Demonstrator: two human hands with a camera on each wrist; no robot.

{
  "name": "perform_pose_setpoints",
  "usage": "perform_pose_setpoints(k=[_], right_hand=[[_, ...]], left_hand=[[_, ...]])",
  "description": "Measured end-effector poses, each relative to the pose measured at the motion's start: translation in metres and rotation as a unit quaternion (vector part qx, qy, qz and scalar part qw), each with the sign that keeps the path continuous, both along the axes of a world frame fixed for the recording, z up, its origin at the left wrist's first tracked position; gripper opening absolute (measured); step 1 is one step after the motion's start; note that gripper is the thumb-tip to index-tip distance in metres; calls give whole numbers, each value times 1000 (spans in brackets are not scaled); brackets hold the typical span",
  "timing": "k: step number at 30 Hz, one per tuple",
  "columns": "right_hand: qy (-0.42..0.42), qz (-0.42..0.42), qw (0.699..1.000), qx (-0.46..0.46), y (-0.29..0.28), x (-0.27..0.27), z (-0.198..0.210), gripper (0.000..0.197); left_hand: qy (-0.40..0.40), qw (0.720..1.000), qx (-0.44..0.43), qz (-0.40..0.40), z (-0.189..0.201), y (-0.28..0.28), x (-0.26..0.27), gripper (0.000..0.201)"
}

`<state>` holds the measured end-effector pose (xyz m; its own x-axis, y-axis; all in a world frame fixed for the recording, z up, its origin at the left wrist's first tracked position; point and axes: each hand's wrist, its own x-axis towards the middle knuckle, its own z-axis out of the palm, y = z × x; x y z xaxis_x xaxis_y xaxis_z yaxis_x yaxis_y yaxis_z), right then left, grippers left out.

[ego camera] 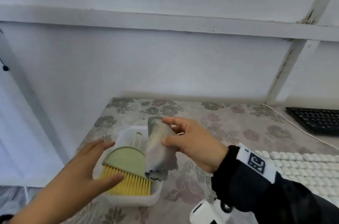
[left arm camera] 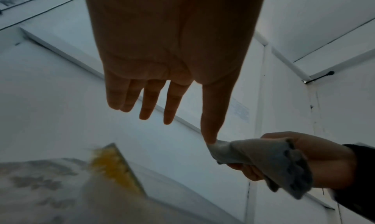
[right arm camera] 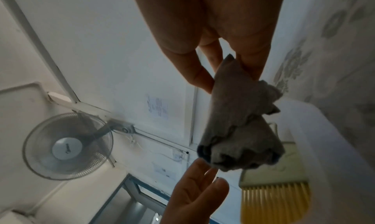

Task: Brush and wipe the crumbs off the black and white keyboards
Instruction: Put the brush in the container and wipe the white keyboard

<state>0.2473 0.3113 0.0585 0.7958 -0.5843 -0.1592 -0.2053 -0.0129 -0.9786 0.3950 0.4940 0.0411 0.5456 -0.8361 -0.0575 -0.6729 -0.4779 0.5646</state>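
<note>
Pinching a crumpled grey cloth (ego camera: 161,147) in our right hand (ego camera: 197,147) above the tray (ego camera: 156,194); left hand (ego camera: 88,163) splayed, released, over green yellow-bristled brush (ego camera: 126,166). Keyboards lie right on the worktop (ego camera: 229,126). No legible writing.

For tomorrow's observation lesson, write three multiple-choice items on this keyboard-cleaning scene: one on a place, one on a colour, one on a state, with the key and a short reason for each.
1. Where does the brush lie?
A. on the black keyboard
B. in the white tray
C. on the floor

2. What colour are the brush's bristles?
A. yellow
B. red
C. black

3. What is the right hand doing?
A. resting flat on the table
B. pressing keys
C. holding the grey cloth

Key:
1 B: the white tray rims the brush on the floral tablecloth.
2 A: yellow bristles fan out below the green handle.
3 C: thumb and fingers pinch the grey cloth above the tray; the left hand is open.
</note>
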Motion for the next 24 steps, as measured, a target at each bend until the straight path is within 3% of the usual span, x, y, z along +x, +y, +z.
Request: perform_pose_setpoints(k=[2, 6, 11, 18, 22, 24], right_hand=[[32, 7, 997, -75, 5, 15, -5, 45], [126, 43, 956, -262, 11, 38, -16, 36], [193, 105, 909, -354, 13, 53, -22, 7], [317, 201, 819, -434, 12, 71, -20, 7], [344, 209, 792, -459, 14, 75, -20, 27], [341, 221, 785, -468, 16, 76, -23, 20]], left_hand=[[27, 1000, -4, 1, -7, 2, 7, 86], [68, 996, -57, 11, -16, 1, 17, 42], [99, 992, -79, 6, -25, -2, 28, 36], [151, 984, -91, 33, -22, -6, 36, 33], [159, 978, -128, 36, -14, -4, 39, 34], [145, 977, -154, 38, -8, -4, 39, 37]])
